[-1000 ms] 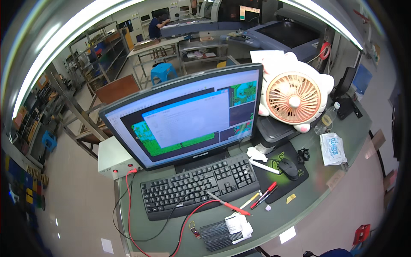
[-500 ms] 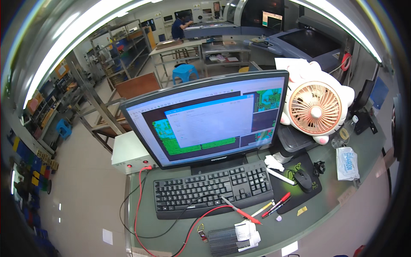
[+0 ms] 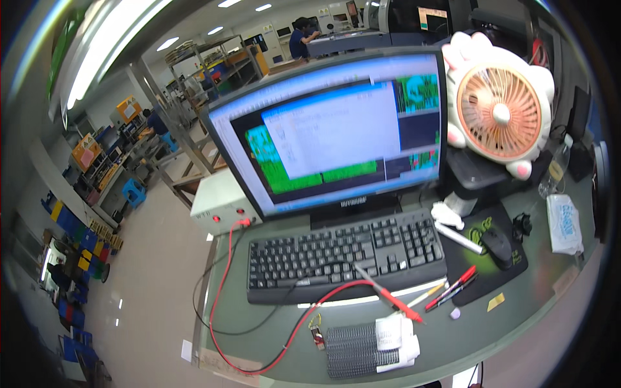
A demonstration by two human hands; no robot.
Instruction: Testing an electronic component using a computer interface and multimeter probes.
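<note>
Neither of my hands is in view. On the green desktop, a black keyboard sits below a monitor that shows green and cyan board layouts behind a pale window. A red test probe lies with its tip to the right of the keyboard's front edge, and a grey probe rests across the keys. Their red and black leads curve to the left. Nearer the front edge is a dark ridged bundle with white paper slips on its right end. Beside it lies a small keyring-like item.
A white box with red sockets stands left of the monitor. To the right are a mouse, pens, a cartoon-shaped fan, a clear bottle and a white-blue packet. A person works far back.
My view has turned and tilted, so the desk items sit further right and mostly higher in the picture. More of the room at left shows. Nothing on the desk has visibly moved.
</note>
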